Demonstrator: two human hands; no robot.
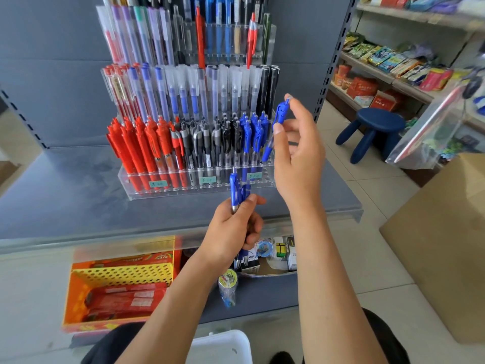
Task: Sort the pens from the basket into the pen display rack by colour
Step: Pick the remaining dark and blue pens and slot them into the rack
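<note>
— Two hands are seen in front of the pen rack (199,179), each closed on blue pens. What is held in the right hand (296,158)?

— One blue pen (275,127) is pinched between thumb and fingers there, tilted, its clip end up and its lower end just beside the rack's right edge, next to the blue pens in the rack (250,135).

— And the left hand (231,232)?

— A bunch of blue pens (237,191) is gripped in its fist, held upright below the rack's front row; clip ends stick out above the thumb and tips show under the hand.

— How is the rack filled?

— Clear plastic tiers are stood on the grey shelf (65,195). In the front row, red pens (141,145) are grouped at the left, black and grey pens (210,143) in the middle, blue ones at the right. Capped clear-barrelled pens fill the tiers behind.

— Is the basket seen?

— A yellow perforated basket (123,274) is seen on a lower shelf, inside an orange box; whether pens lie in it cannot be told.
</note>
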